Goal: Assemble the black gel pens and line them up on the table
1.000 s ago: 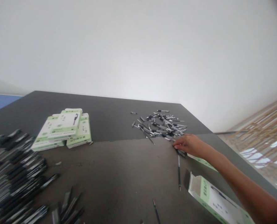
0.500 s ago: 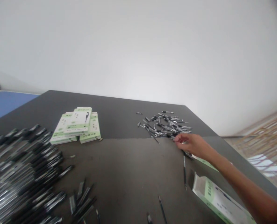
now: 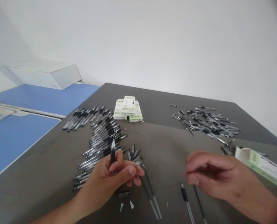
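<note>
Stacked green-and-white boxes (image 3: 127,109) stand at the middle of the desk (image 3: 157,99), and an open box (image 3: 260,165) lies at its right edge. Loose pens (image 3: 101,140) fan out at left, a heap of pen parts (image 3: 206,124) at right. The left hand (image 3: 103,183) clenches a black pen (image 3: 112,154) upright in its fingers (image 3: 125,171). The right hand (image 3: 210,174) hovers apart, half curled, gripping nothing visible.

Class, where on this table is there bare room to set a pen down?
The bare tabletop between the stack of green-and-white boxes and the loose pen pile, above the right hand, is free. It is crowded around the left hand, among the rows of pens.
</note>
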Demonstrator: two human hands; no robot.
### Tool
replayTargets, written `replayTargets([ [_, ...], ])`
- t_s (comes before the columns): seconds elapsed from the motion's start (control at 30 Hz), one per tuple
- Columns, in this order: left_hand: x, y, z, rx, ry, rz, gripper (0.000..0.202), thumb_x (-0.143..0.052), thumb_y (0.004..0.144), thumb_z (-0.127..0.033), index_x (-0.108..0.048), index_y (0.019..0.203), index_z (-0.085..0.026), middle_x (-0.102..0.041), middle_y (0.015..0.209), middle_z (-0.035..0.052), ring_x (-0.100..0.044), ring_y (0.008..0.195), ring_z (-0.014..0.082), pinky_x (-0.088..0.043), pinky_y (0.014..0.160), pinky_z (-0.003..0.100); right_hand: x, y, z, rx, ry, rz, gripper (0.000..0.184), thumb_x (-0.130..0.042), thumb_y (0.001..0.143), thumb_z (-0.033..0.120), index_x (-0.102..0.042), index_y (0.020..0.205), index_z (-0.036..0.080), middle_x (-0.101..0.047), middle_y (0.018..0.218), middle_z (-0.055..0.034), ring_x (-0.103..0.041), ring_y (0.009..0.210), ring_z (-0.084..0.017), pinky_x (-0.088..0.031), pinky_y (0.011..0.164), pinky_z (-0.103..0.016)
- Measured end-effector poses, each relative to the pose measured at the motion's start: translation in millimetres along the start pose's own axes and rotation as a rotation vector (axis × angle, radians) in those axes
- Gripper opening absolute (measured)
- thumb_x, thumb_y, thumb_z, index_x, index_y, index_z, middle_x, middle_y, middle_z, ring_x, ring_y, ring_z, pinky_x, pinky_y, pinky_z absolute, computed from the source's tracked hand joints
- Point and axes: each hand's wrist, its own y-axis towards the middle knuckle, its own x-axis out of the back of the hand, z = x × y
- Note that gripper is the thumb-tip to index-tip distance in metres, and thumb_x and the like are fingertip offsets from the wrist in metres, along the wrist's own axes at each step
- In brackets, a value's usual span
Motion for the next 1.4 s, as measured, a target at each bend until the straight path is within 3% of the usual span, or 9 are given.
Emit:
replayTargets([
  [0.1, -2.1, -0.1, 1.7, -0.014, -0.034, 0.114, 0.066, -0.088, 0.090, -0.044, -0.029, 0.070, -0.023, -0.083, 0.084, 0.0039, -0.077, 0.069, 0.0130, -0.054, 0.061, 0.019, -36.4, 1.6, -2.9, -0.067, 0.160, 0.121, 0.009, -0.092, 0.081, 0.036, -0.089, 0.089, 0.032, -0.078, 0.080, -0.0024, -0.068, 0.066, -0.013, -0.054, 0.057, -0.020],
  [0.27, -0.6, -2.7, 5.6, -0.001, -0.020, 0.199, 0.064, -0.087, 0.091, -0.046, -0.030, 0.070, -0.023, -0.084, 0.085, 0.0039, -0.077, 0.071, 0.0111, -0.053, 0.064, 0.018, -68.4, 2.3, -16.2, -0.278, 0.500, 0.132, 0.024, -0.095, 0.080, 0.043, -0.089, 0.101, 0.032, -0.083, 0.092, -0.0001, -0.073, 0.081, -0.011, -0.059, 0.078, -0.021],
  [0.43, -3.7, -4.4, 8.7, 0.038, -0.078, 0.240, 0.062, -0.089, 0.089, -0.035, -0.032, 0.071, -0.023, -0.085, 0.086, 0.0021, -0.077, 0.073, 0.0113, -0.055, 0.069, 0.021, -77.0, -6.7, -25.8, -0.360, 0.670, 0.120, 0.034, -0.092, 0.084, 0.044, -0.087, 0.114, 0.030, -0.084, 0.119, -0.0047, -0.074, 0.090, -0.011, -0.059, 0.091, -0.025],
  [0.53, -4.9, -5.6, 13.0, 0.045, -0.081, 0.218, 0.062, -0.091, 0.085, -0.029, -0.032, 0.070, -0.024, -0.085, 0.085, 0.0014, -0.076, 0.078, 0.0139, -0.057, 0.074, 0.024, -79.3, -12.1, -29.2, -0.376, 0.733, 0.097, 0.032, -0.094, 0.083, 0.043, -0.087, 0.111, 0.030, -0.086, 0.105, -0.0045, -0.074, 0.085, -0.011, -0.058, 0.085, -0.024],
  [0.63, -5.6, -6.8, 19.0, 0.034, 0.072, 0.144, 0.064, -0.093, 0.081, -0.032, -0.031, 0.067, -0.024, -0.084, 0.088, 0.0027, -0.075, 0.083, 0.0174, -0.057, 0.074, 0.026, -81.4, -16.8, -31.5, -0.346, 0.754, 0.018, 0.025, -0.097, 0.080, 0.041, -0.088, 0.101, 0.031, -0.086, 0.094, -0.0015, -0.075, 0.088, -0.011, -0.055, 0.083, -0.021],
  [0.87, -7.7, -8.1, 28.4, -0.001, 0.292, 0.119, 0.061, -0.091, 0.081, -0.036, -0.033, 0.066, -0.025, -0.085, 0.087, 0.0005, -0.066, 0.070, 0.0153, -0.050, 0.063, 0.026, -85.0, -25.1, -26.0, -0.344, 0.842, -0.039, 0.023, -0.103, 0.069, 0.033, -0.087, 0.086, 0.033, -0.086, 0.091, 0.0010, -0.076, 0.082, -0.011, -0.057, 0.078, -0.020],
  [1.07, -10.8, -9.5, 26.9, -0.004, 0.323, 0.130, 0.061, -0.089, 0.082, -0.039, -0.032, 0.066, -0.026, -0.086, 0.087, 0.0016, -0.070, 0.074, 0.0177, -0.051, 0.066, 0.028, -81.0, -26.6, -27.0, -0.229, 0.686, -0.110, 0.026, -0.104, 0.067, 0.031, -0.088, 0.086, 0.037, -0.088, 0.087, 0.0015, -0.082, 0.077, -0.014, -0.063, 0.072, -0.020],
  [1.27, -10.7, -12.7, 28.5, -0.024, 0.295, 0.137, 0.061, -0.089, 0.083, -0.040, -0.032, 0.067, -0.026, -0.087, 0.088, 0.0025, -0.076, 0.077, 0.0206, -0.054, 0.067, 0.028, -78.0, -36.3, -21.2, -0.006, 0.396, -0.161, 0.036, -0.103, 0.069, 0.025, -0.088, 0.098, 0.041, -0.086, 0.079, 0.0017, -0.086, 0.074, -0.026, -0.073, 0.067, -0.032],
  [1.4, -9.1, -14.8, 30.5, 0.009, 0.324, 0.149, 0.060, -0.088, 0.084, -0.042, -0.032, 0.068, -0.026, -0.086, 0.087, 0.0047, -0.078, 0.079, 0.0222, -0.058, 0.072, 0.030, -78.6, -39.8, -18.3, 0.219, 0.215, -0.191, 0.043, -0.101, 0.070, 0.018, -0.087, 0.106, 0.037, -0.086, 0.079, 0.0020, -0.085, 0.070, -0.024, -0.072, 0.068, -0.027],
])
